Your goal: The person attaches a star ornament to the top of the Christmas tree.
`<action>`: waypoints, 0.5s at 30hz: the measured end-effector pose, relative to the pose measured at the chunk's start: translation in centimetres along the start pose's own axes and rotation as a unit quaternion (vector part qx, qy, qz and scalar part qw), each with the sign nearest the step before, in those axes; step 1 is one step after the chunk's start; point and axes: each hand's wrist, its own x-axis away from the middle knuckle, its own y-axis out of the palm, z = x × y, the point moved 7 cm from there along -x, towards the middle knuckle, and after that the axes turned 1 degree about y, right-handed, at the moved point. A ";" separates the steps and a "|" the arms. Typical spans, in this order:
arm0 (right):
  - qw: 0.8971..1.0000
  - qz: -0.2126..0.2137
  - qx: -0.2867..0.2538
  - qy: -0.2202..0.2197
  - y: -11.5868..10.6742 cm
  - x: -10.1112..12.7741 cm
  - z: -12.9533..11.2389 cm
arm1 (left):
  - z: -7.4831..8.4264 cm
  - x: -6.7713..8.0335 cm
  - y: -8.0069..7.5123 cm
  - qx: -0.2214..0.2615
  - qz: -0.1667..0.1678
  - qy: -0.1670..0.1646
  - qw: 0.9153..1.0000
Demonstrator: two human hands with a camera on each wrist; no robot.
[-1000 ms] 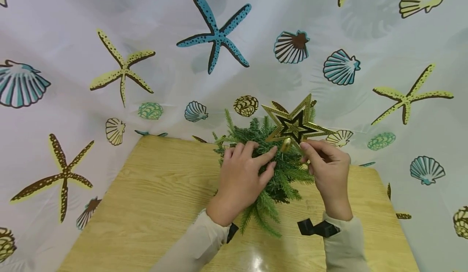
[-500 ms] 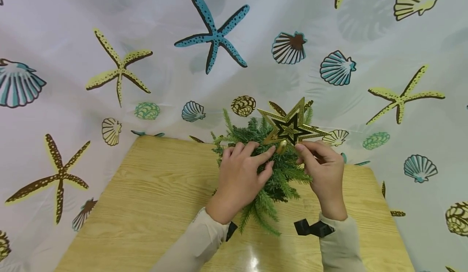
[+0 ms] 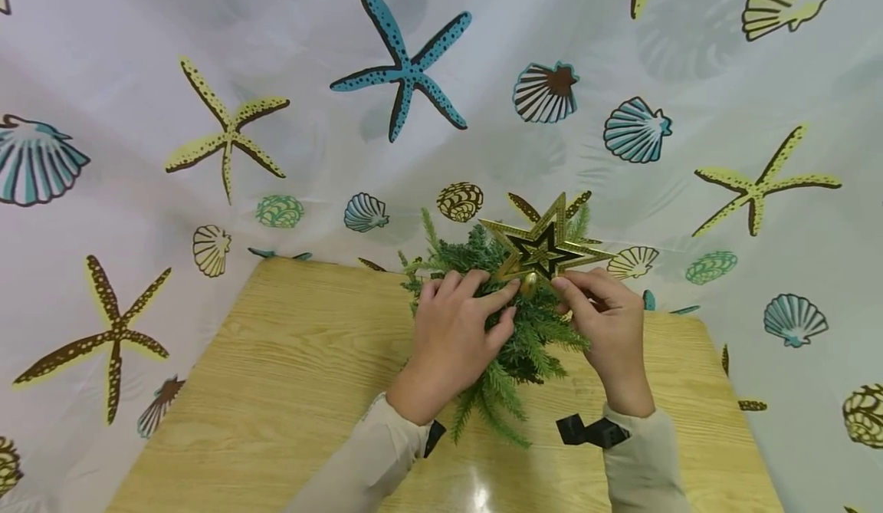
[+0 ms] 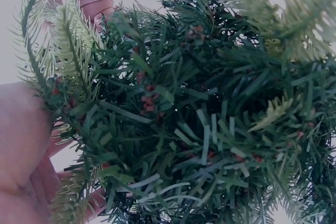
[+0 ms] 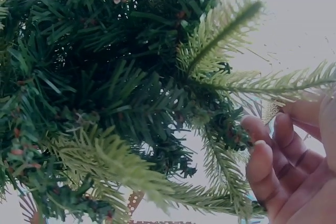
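A small artificial Christmas tree (image 3: 520, 344) stands on the table, its green branches spread out. My left hand (image 3: 458, 333) holds the tree near its top, fingers bent into the branches and index fingertip beside the star's base; branches hide part of this hand (image 4: 23, 156) in the left wrist view. Between right thumb and fingers, my right hand (image 3: 607, 317) pinches the lower edge of a gold star tree topper (image 3: 545, 251). The star's gold base (image 3: 530, 283) sits at the treetop; whether it is seated on a branch is hidden. The right wrist view shows the right hand (image 5: 294, 166) beside the branches.
A light wooden table (image 3: 276, 390) lies under the tree. Behind and around it hangs a white cloth (image 3: 310, 37) printed with starfish and shells, close to the table's back edge. Black mounts (image 3: 592, 430) sit at the wrists.
My right hand has moved a little left and down, lowering the star toward the treetop. The left hand has stayed nearly still on the tree.
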 end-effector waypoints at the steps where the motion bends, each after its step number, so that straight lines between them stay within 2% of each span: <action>1: 1.000 -0.004 0.001 0.000 0.0 0.0 -0.1 | 0.0 0.0 0.0 -0.001 0.000 0.000 1.000; 7: 1.000 -0.020 0.023 -0.002 0.0 -0.3 -0.2 | 0.2 -0.1 -0.2 -0.003 0.002 0.002 1.000; 15: 0.998 -0.039 0.044 0.014 0.2 -0.8 -0.5 | -0.2 0.7 -0.5 0.034 -0.004 -0.017 0.999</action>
